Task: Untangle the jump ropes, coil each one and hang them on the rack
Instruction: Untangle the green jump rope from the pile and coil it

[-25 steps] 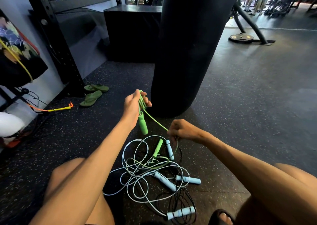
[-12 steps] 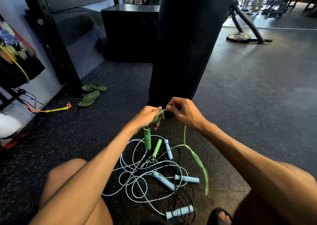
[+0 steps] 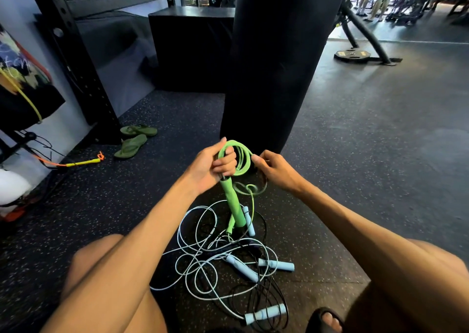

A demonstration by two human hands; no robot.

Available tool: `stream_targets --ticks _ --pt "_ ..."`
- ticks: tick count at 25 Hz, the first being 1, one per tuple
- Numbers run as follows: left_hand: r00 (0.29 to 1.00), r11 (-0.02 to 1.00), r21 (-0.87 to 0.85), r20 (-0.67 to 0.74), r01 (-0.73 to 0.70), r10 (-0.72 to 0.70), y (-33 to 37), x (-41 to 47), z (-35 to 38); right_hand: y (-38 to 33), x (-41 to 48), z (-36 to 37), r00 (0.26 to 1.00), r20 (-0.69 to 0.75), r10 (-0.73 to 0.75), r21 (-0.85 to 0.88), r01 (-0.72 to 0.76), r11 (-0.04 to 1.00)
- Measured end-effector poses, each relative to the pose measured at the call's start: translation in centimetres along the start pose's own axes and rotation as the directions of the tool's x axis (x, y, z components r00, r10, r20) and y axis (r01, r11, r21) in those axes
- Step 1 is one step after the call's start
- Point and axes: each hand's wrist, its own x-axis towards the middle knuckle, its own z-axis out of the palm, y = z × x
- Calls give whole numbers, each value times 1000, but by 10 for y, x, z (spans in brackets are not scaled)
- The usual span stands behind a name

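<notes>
Left hand (image 3: 215,166) clamps the green rope (image 3: 239,160) coils mid-frame, right hand (image 3: 275,171) fingers pinching the loop. Cord looks light, floppy, springy, so I'd grip where coils cross. Other ropes (image 3: 215,259) tangled on the floor below.

The left hand (image 3: 210,171) grips a small coil of the green jump rope (image 3: 242,160), and one green handle (image 3: 233,203) hangs down below the fist. The right hand (image 3: 278,171) pinches the coil's right edge, with a looser, blurred loop trailing beneath it. On the speckled floor (image 3: 355,180) below the hands lies a tangle of white and black ropes (image 3: 203,254) with pale blue handles (image 3: 276,265). A black punching bag (image 3: 279,66) stands just behind the hands, and green flip-flops (image 3: 132,142) lie off to the left.
</notes>
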Motion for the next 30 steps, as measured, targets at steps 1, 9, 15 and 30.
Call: stream_targets --ticks 1,9,15,30 --pt "999 997 -60 -17 -42 41 3 1 -2 4 -1 1 998 47 42 -14 -42 999" --pt "880 942 -55 -377 -332 288 10 7 -14 16 -12 23 933 305 192 -95 -171 981" --pt "740 791 547 -406 -274 536 -4 13 -14 3 -15 23 923 373 100 -70 -80 994" --pt "978 581 788 -192 204 -84 -30 5 -3 -10 3 -3 989 5 -151 -157 150 976"
